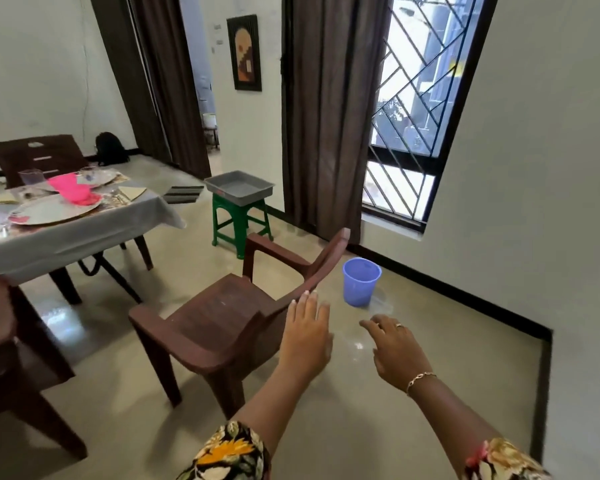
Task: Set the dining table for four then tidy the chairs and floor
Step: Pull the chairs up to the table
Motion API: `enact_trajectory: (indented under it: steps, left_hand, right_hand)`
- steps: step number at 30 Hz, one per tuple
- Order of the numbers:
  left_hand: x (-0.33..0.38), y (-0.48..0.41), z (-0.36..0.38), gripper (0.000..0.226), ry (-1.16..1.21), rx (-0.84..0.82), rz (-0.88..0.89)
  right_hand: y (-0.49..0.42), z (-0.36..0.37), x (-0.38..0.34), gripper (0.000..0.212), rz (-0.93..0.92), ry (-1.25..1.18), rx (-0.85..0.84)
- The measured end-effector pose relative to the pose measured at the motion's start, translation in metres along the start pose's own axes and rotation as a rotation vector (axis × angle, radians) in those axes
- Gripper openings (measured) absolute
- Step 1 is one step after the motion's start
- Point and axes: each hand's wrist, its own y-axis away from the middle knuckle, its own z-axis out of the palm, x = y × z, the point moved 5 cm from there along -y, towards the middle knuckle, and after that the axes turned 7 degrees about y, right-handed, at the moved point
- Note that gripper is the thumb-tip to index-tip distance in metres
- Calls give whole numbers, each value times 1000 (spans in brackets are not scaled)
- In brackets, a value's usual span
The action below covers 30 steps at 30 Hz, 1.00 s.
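Note:
A brown plastic armchair (222,306) stands away from the dining table (70,233), its back towards me. My left hand (305,334) has straight fingers, the tips at the top edge of the chair's back. To its right, my right hand (395,348) hovers over the floor with relaxed fingers and holds nothing. The table wears a grey cloth and carries plates (52,211), pink bowls (70,188), a glass (32,178) and folded napkins (132,191).
A blue plastic bin (360,281) stands on the floor just behind the chair. A green stool (240,220) carries a grey tray (239,184) near the curtain. Another brown chair (11,358) is at the left edge, one more (35,155) behind the table. A black bag (110,148) leans against the wall.

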Motion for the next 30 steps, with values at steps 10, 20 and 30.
enact_trajectory:
  steps: [10, 20, 30]
  left_hand:
    - [-32, -139, 69, 68, -11, 67, -199]
    - [-40, -151, 95, 48, -205, 48, -340]
    - [-35, -163, 80, 13, -278, -27, -579]
  right_hand:
    - [-159, 49, 56, 66, -278, -71, 100]
    - [-255, 118, 63, 47, -736, -117, -96]
    - [-285, 138, 67, 17, -1013, -266, -50]
